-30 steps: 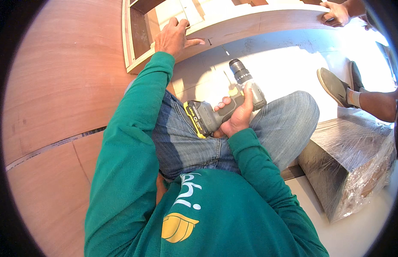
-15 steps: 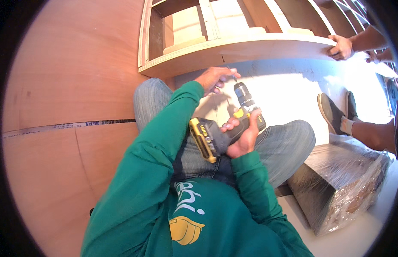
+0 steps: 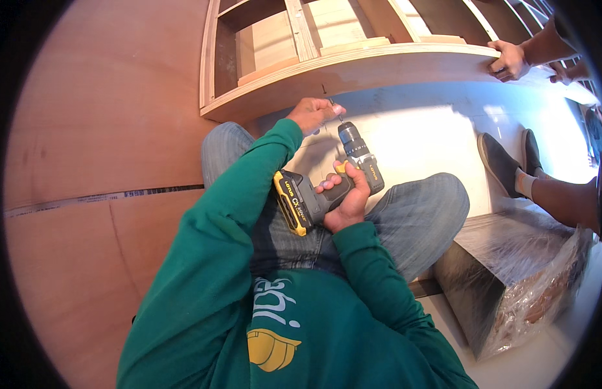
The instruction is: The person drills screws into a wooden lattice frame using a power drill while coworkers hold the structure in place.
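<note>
My right hand is wrapped around the grip of a black and yellow cordless drill. Its chuck points away from me, and the battery sits toward my left. Just off the chuck, my left hand is closed in a pinch on a small, thin dark screw in line with the drill bit. Whether bit and screw touch is too small to tell. Beyond my fingers lies the front board of a wooden cabinet frame, with another thin dark screw or mark on its face.
A co-worker's hand holds the frame's edge at far right; their shoes stand below. A plastic-wrapped box lies beside my right knee. A large wooden panel rises at left. My bent legs flank the drill.
The drill and my right hand have moved left and slightly up, toward the frame. My left hand has shifted a little up, its fingers now pinched at the screw. The co-worker's grip stays.
</note>
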Demonstrator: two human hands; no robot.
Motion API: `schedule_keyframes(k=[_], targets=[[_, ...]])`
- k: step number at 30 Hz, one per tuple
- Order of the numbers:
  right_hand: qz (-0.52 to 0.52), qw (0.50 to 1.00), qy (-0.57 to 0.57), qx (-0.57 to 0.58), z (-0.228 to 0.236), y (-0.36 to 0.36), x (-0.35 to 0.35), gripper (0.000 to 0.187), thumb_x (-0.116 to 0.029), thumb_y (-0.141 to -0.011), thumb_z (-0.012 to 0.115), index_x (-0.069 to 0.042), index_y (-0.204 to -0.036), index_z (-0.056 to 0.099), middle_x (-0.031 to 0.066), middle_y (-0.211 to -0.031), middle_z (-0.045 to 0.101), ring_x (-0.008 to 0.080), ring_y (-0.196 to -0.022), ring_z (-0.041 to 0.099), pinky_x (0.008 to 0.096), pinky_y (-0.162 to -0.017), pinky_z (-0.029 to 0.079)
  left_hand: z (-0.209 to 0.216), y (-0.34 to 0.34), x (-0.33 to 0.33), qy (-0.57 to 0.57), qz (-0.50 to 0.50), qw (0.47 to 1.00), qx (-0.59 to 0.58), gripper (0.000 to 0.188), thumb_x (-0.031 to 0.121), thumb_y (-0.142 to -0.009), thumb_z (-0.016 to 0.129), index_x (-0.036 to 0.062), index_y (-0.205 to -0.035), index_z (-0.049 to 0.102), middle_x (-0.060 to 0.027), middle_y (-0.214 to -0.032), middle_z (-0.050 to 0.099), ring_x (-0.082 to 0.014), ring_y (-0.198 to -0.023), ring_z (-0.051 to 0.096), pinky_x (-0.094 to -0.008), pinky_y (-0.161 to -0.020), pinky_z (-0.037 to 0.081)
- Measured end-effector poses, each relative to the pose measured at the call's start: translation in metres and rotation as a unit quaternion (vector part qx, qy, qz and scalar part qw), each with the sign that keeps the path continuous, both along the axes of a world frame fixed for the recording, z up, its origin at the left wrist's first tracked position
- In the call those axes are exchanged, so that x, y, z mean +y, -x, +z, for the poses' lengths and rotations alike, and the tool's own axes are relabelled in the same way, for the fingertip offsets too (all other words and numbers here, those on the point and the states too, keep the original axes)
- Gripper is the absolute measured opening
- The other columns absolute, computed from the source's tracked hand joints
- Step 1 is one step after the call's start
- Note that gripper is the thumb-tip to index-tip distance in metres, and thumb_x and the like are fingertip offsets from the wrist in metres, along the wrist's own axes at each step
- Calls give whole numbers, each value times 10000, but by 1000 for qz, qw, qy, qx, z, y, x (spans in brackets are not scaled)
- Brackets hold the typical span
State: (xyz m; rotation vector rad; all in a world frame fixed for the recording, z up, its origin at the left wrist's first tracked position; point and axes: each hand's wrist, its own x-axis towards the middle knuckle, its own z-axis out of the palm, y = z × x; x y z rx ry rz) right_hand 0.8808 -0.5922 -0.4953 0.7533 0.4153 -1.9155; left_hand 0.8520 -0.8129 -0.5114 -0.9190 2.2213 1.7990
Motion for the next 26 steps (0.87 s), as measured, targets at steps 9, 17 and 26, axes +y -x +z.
schedule_keyframes(k=[9, 17, 26], targets=[[13, 1000, 23, 8, -2, -1, -5, 280, -326, -955, 630, -107, -1120, 571, -9, -718, 535, 155, -667, 553, 367, -696, 513, -1, -8, -10, -20, 35, 999, 9, 353, 419, -995, 713, 133, -1189, 788, 29, -1008, 688, -81, -883, 548, -285, -735, 459], [8, 1000, 20, 12, -4, 1, -9, 258, -322, -953, 623, -113, -1097, 579, -3, -710, 545, 171, -654, 565, 391, -681, 524, -5, -5, -13, -2, 17, 999, 45, 370, 411, -1008, 702, 123, -1225, 783, 21, -1059, 694, -83, -961, 544, -277, -829, 452], [5, 999, 38, 15, -16, 0, -8, 273, -328, -951, 629, -110, -1110, 582, 5, -719, 551, 175, -672, 583, 390, -702, 532, -6, -5, -13, 11, 29, 999, 13, 391, 446, -997, 701, 149, -1236, 789, -41, -1172, 739, -106, -1034, 608, -304, -850, 512]])
